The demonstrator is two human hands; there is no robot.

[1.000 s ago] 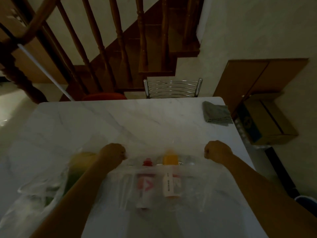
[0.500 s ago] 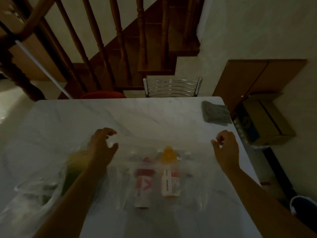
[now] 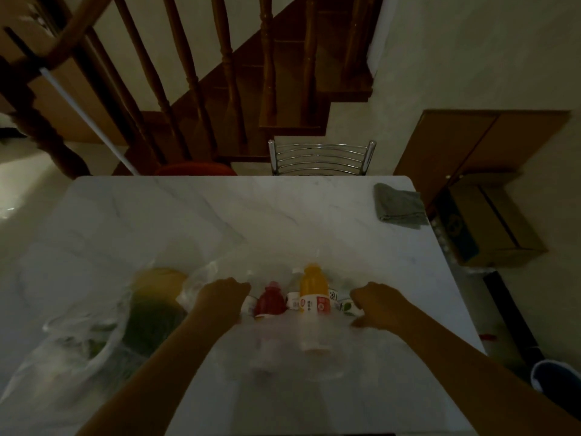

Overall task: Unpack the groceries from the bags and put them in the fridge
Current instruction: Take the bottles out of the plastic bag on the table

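Observation:
A clear plastic bag (image 3: 292,350) lies on the white marble table (image 3: 220,221) in front of me. Sticking out of its mouth are a red juice bottle (image 3: 271,298), an orange juice bottle (image 3: 312,294) and clear bottles with white labels. My left hand (image 3: 221,297) grips the bag's rim left of the bottles. My right hand (image 3: 377,305) grips the rim on their right. A second clear bag (image 3: 91,344) holding green produce and a yellow item lies at the left.
A grey cloth (image 3: 397,205) lies at the table's far right corner. A metal chair (image 3: 320,157) and a red seat (image 3: 195,169) stand behind the table, before a wooden staircase. Cardboard boxes (image 3: 490,221) sit on the floor to the right.
Both hands had opened and lifted off the bag; now they have come back toward me, gripped its rim and pulled it down, baring the tops of the bottles.

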